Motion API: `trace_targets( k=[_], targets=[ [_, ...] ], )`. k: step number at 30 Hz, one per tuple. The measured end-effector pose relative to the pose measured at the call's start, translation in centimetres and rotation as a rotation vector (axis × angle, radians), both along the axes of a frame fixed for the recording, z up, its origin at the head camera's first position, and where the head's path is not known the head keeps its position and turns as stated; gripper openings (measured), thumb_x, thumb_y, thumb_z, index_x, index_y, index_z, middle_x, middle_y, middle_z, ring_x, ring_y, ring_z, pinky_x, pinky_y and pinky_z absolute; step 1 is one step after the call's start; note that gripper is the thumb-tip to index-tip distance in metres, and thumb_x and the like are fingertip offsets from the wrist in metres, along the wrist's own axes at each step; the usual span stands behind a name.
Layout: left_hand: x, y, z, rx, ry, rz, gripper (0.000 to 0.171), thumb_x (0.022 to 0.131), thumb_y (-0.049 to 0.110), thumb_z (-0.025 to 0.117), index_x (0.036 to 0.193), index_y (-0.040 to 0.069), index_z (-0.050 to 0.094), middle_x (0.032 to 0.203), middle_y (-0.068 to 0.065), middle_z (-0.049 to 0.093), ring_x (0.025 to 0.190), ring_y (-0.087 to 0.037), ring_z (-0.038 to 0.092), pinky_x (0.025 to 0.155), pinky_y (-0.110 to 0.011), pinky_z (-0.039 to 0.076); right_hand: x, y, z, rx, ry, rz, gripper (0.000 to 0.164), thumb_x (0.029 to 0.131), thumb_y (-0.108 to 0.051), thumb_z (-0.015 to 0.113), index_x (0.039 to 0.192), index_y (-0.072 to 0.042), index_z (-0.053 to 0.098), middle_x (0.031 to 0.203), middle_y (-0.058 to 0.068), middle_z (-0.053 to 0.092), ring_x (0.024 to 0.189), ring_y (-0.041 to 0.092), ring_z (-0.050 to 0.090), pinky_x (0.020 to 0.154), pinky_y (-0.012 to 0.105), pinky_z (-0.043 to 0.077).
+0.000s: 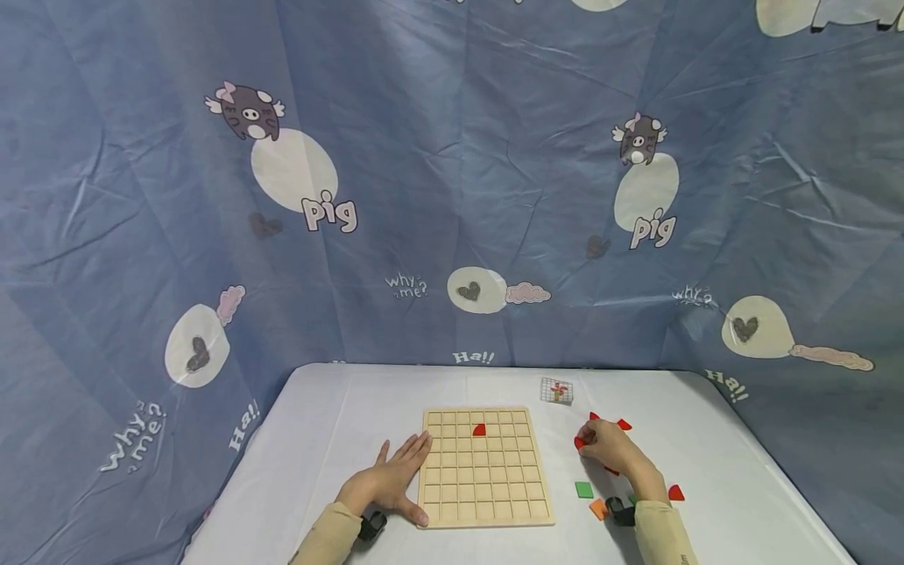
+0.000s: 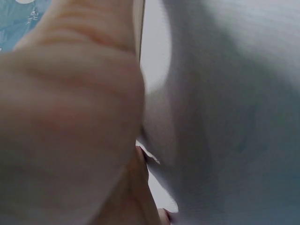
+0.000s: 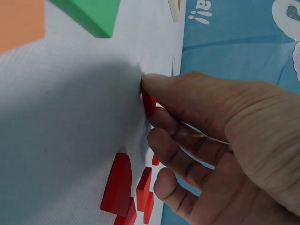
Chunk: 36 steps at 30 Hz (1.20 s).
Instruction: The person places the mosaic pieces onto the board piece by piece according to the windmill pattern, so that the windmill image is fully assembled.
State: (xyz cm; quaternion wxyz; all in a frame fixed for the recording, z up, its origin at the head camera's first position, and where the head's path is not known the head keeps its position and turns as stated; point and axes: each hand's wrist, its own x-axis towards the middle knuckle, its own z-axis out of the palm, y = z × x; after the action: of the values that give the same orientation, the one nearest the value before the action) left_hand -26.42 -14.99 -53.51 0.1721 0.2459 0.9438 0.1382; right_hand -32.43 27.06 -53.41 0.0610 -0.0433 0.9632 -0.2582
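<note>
A square wooden grid board lies on the white table, with one red quarter-round tile in a cell near its far edge. My left hand rests with spread fingers along the board's left side, fingertips and thumb at its edge. In the left wrist view, the hand fills the near side and hides most of the board. My right hand, to the right of the board, pinches a red tile between thumb and index finger, close over the tabletop. Its other fingers are loosely bent.
More red tiles lie scattered below and around the right hand, one red tile farther right. A green square and an orange square sit near the right wrist. A small pattern card stands behind the board; a blue curtain hangs beyond.
</note>
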Motion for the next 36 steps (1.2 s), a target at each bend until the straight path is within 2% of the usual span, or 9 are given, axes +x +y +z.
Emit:
trace_targets(
  k=[15, 21, 27, 30, 36],
  targets=[
    [-0.2, -0.2, -0.4, 0.003, -0.009, 0.009, 0.136, 0.057, 0.067, 0.077, 0.155, 0.007, 0.005, 0.164, -0.012, 0.002, 0.151, -0.032, 0.005, 0.116, -0.065, 0.000, -0.1, -0.1, -0.4, -0.011, -0.005, -0.025, 0.017, 0.078, -0.007, 0.076, 0.092, -0.005, 0.066, 0.082, 0.001, 0.063, 0.076, 0.014, 0.056, 0.074, 0.035, 0.053],
    [-0.2, -0.3, -0.7, 0.011, -0.004, 0.008, 0.136, 0.056, 0.069, 0.076, 0.155, 0.007, 0.006, 0.164, -0.012, 0.003, 0.151, -0.032, 0.005, 0.116, -0.066, 0.000, 0.0, -0.4, -0.6, -0.011, 0.055, -0.026, 0.018, 0.075, -0.008, 0.076, 0.090, -0.004, 0.066, 0.079, 0.001, 0.062, 0.071, 0.014, 0.054, 0.066, 0.032, 0.051],
    [-0.2, -0.2, -0.6, -0.009, 0.013, 0.002, 0.136, 0.056, 0.068, 0.076, 0.155, 0.007, 0.006, 0.164, -0.012, 0.003, 0.151, -0.032, 0.006, 0.116, -0.066, 0.002, -0.1, -1.4, -0.1, -0.012, 0.106, -0.042, 0.022, 0.078, -0.021, 0.078, 0.089, -0.008, 0.064, 0.083, 0.001, 0.059, 0.072, 0.015, 0.051, 0.064, 0.030, 0.046],
    [-0.3, -0.2, -0.5, -0.006, 0.012, 0.005, 0.136, 0.056, 0.068, 0.076, 0.155, 0.007, 0.006, 0.164, -0.012, 0.003, 0.151, -0.031, 0.006, 0.116, -0.066, 0.002, 0.0, -2.1, 0.3, -0.029, 0.139, -0.023, 0.021, 0.078, -0.020, 0.079, 0.089, -0.009, 0.064, 0.085, 0.001, 0.060, 0.074, 0.014, 0.051, 0.066, 0.030, 0.045],
    [-0.3, -0.1, -0.6, -0.004, 0.013, 0.007, 0.137, 0.055, 0.068, 0.076, 0.155, 0.007, 0.006, 0.164, -0.011, 0.003, 0.151, -0.032, 0.007, 0.116, -0.065, 0.001, 0.3, -4.0, 0.7, -0.074, 0.215, 0.070, 0.016, 0.077, -0.012, 0.077, 0.087, -0.009, 0.065, 0.086, 0.001, 0.060, 0.074, 0.012, 0.053, 0.065, 0.028, 0.047]
  ],
)
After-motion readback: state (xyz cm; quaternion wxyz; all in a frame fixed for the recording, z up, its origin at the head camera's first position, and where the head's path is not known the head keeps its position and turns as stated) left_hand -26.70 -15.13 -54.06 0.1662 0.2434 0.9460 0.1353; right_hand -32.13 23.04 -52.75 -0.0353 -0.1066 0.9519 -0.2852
